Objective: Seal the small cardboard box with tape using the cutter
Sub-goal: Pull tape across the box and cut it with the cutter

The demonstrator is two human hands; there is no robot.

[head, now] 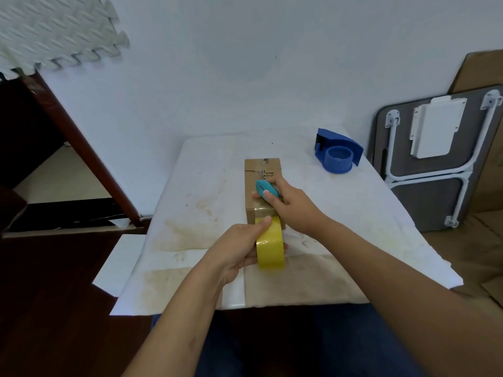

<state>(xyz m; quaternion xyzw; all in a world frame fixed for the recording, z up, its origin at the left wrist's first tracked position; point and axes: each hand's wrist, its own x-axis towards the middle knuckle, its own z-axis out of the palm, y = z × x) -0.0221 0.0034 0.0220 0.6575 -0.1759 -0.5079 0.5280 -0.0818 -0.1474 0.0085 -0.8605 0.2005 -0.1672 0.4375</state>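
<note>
A small cardboard box (262,171) lies on the white table (196,191), its long side running away from me. A strip of shiny tape covers its near top edge. My left hand (239,248) grips a yellow tape roll (270,247) just in front of the box, the thumb pressing tape against the box's near face. My right hand (288,205) rests on top of the box and holds a small teal cutter (265,189), its tip pointing left over the lid.
A blue tape dispenser (337,155) stands at the table's far right. A folded grey table (435,159) leans against the wall on the right, with cardboard sheets behind it. Dark wooden furniture (54,159) stands to the left. The tabletop is stained.
</note>
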